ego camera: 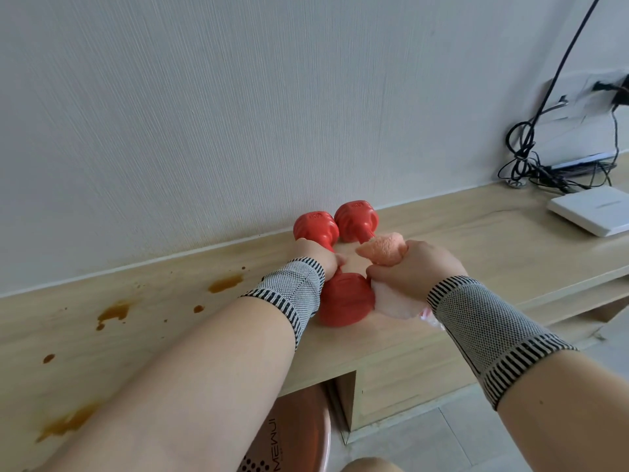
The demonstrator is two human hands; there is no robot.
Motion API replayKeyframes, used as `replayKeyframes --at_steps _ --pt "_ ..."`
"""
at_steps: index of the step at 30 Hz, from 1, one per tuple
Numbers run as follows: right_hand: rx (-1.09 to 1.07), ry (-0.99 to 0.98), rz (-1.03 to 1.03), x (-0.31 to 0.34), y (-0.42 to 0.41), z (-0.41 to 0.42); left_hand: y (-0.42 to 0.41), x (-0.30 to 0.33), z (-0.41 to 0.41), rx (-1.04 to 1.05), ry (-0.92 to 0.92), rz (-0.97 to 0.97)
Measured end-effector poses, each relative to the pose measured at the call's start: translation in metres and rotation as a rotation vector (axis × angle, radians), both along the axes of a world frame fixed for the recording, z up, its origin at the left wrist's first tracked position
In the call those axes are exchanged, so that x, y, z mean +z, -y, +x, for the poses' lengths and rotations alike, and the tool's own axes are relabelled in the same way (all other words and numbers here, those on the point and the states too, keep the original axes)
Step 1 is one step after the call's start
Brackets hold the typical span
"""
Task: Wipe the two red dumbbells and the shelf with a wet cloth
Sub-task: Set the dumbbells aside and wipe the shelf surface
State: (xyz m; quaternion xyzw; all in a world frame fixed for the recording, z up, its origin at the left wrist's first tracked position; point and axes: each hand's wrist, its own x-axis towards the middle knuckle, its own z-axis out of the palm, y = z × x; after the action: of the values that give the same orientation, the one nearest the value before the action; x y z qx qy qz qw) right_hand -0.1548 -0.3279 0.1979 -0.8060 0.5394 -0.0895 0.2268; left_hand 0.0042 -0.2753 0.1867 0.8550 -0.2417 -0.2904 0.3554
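Two red dumbbells lie side by side on the wooden shelf (442,240), far ends at the wall. The left hand (318,255) grips the left dumbbell (343,298) by its handle. The right hand (417,264), fingers curled, wraps the peach cloth (383,248) around the right dumbbell (355,221)'s handle. Brown stains (114,313) mark the shelf at nine o'clock; a white box (595,209) and cables (524,155) sit at two o'clock.

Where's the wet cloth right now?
In the head view, right of centre: the right hand grips the pink cloth round the right dumbbell's handle, on the wooden shelf.
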Motion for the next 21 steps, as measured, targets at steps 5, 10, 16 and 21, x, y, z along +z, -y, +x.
replayKeyframes --at_steps 5,10,16,21 --pt "0.0 -0.002 -0.006 0.002 -0.002 -0.001 -0.001 -0.007 0.003 -0.012 -0.015 -0.038" --pt "0.008 0.006 0.021 0.003 0.0 -0.004 0.002 -0.01 0.003 0.015 -0.079 -0.081" --pt "-0.02 -0.004 0.028 0.007 -0.006 -0.004 0.002 -0.006 0.001 0.052 0.033 -0.059" --pt "-0.09 0.127 -0.106 0.029 -0.022 0.001 -0.019 0.018 -0.003 0.149 0.242 -0.421"
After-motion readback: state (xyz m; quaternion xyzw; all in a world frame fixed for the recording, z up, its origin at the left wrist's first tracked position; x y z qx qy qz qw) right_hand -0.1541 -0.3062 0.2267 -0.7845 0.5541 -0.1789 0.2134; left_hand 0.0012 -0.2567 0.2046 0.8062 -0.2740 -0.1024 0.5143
